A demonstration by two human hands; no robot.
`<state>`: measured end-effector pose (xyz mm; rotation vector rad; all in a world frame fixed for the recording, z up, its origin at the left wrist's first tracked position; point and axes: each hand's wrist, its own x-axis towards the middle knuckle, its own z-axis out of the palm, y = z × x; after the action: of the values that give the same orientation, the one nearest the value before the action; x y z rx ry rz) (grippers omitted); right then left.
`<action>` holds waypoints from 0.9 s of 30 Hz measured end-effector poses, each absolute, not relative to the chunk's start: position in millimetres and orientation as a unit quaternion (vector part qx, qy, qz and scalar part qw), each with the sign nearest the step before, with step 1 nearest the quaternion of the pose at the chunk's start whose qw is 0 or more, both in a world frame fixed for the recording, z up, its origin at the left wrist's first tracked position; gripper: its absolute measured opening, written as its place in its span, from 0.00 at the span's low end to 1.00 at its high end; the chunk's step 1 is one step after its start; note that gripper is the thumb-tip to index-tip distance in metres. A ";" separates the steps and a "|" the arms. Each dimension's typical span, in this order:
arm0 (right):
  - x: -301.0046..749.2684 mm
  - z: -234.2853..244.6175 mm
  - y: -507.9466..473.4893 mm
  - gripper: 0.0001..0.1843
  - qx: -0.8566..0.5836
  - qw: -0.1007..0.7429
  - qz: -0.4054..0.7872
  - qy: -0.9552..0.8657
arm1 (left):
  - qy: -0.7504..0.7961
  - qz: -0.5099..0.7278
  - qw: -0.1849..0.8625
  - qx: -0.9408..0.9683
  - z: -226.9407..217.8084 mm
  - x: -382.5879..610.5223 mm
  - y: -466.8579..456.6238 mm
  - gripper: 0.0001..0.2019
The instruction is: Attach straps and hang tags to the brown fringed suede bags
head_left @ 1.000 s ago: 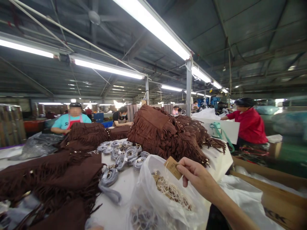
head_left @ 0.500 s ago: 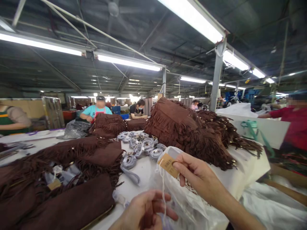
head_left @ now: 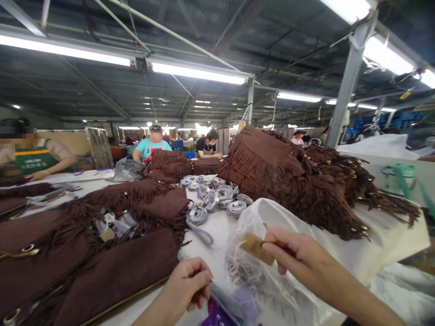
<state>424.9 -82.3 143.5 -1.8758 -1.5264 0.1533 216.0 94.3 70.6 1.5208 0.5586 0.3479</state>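
My right hand (head_left: 295, 253) pinches a tan cardboard hang tag (head_left: 257, 248) by one end. Behind and below that tag, a clear plastic bag (head_left: 272, 210) lies on the white table, with white strings (head_left: 238, 267) bunched inside it. My left hand (head_left: 192, 283) is closed, its fingertips pressed together; whatever they pinch is too small to make out. Just right of that hand are a grey item (head_left: 227, 301) and a purple packet (head_left: 217, 317), both blurred. Brown fringed pieces (head_left: 129, 271) cover the table on the left, partly behind my left forearm.
Coiled grey straps (head_left: 217, 197) lie mid-table. Beside them rises a tall heap of brown fringed bags (head_left: 265, 167). Co-workers (head_left: 154, 145) are across the table, another person (head_left: 44, 156) is at the far left. A metal post (head_left: 353, 77) stands right.
My left hand has gone from spread fingers at the tag's string to a closed pinch, lower left. My right hand still holds the tag, now blurred. The view has swung left.
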 end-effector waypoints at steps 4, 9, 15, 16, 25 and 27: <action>401.7 136.7 -72.7 0.11 -0.688 0.339 0.086 -0.636 | 0.251 0.197 0.439 0.840 105.3 189.9 108.4 0.09; 345.9 119.7 -11.8 0.25 -0.555 0.527 0.310 -0.564 | 0.209 0.206 0.281 0.914 148.2 190.7 113.9 0.09; 344.2 91.8 60.2 0.09 -0.561 0.479 0.342 -0.582 | 0.241 0.239 0.312 0.888 122.7 192.7 137.1 0.11; 351.8 86.8 67.5 0.09 -0.577 0.461 0.298 -0.604 | 0.259 0.239 0.305 0.885 111.4 191.1 142.9 0.12; 385.4 40.3 103.9 0.05 -0.591 0.377 0.349 -0.622 | 0.315 0.174 0.095 0.928 34.4 198.5 163.1 0.06; 382.2 33.5 107.3 0.07 -0.571 0.381 0.387 -0.616 | 0.297 0.199 0.119 0.926 27.9 203.1 162.2 0.09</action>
<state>382.2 107.3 33.5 -1.4561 -1.5726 0.9874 203.1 162.2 27.9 2.7081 0.8672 0.5816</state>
